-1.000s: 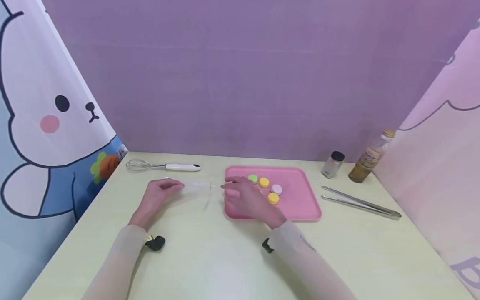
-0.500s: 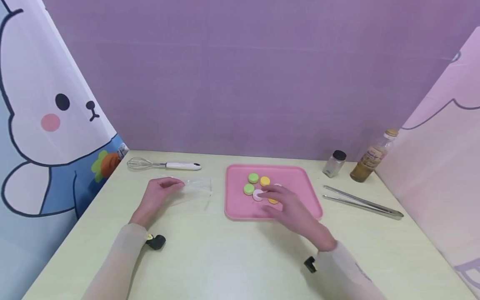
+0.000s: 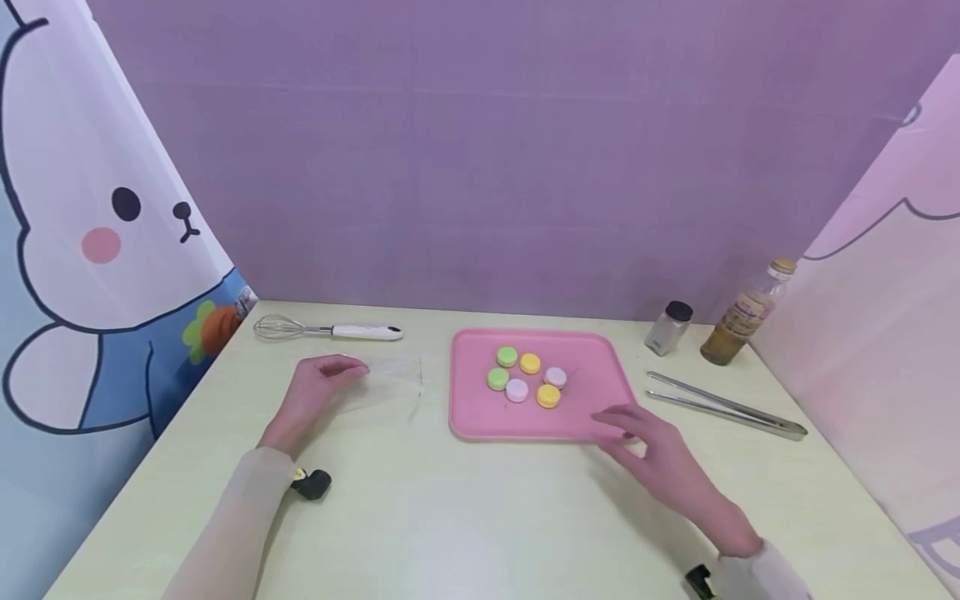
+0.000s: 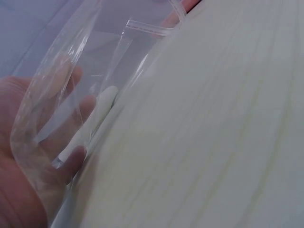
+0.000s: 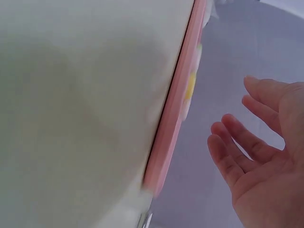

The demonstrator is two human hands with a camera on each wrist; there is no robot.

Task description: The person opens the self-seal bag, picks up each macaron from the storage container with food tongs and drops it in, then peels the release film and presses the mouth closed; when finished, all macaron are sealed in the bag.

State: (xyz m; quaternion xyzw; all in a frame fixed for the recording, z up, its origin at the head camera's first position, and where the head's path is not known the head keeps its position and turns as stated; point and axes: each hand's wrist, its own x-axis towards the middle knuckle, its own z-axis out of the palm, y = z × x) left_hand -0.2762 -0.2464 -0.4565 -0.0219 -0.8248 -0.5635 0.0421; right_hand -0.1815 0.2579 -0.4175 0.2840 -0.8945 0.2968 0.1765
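Note:
My left hand (image 3: 315,387) pinches the edge of a clear plastic bag (image 3: 397,377), left of the pink tray (image 3: 600,392). Seen from the left wrist, the see-through bag (image 4: 102,61) covers much of that hand's fingers (image 4: 71,164). On the tray lie small macarons: two green, two yellow and two lilac, one yellow macaron (image 3: 548,396) being nearest the front. Holding nothing, my right hand (image 3: 663,458) hovers by the tray's front right corner, its fingers loosely spread. The right wrist view shows these relaxed fingers (image 5: 249,142) apart from the tray's pink rim (image 5: 171,118).
Behind the left hand lies a whisk (image 3: 366,332) with a white handle. Metal tongs (image 3: 726,406) rest right of the tray. Further back stand a black-capped glass jar (image 3: 666,330) and a corked bottle (image 3: 742,317) of brown liquid. A purple backdrop (image 3: 480,167) rises behind the table.
My right hand has moved from beside the bag, across the tray, to its front right corner, uncovering the macarons. The left hand stays in place with the bag.

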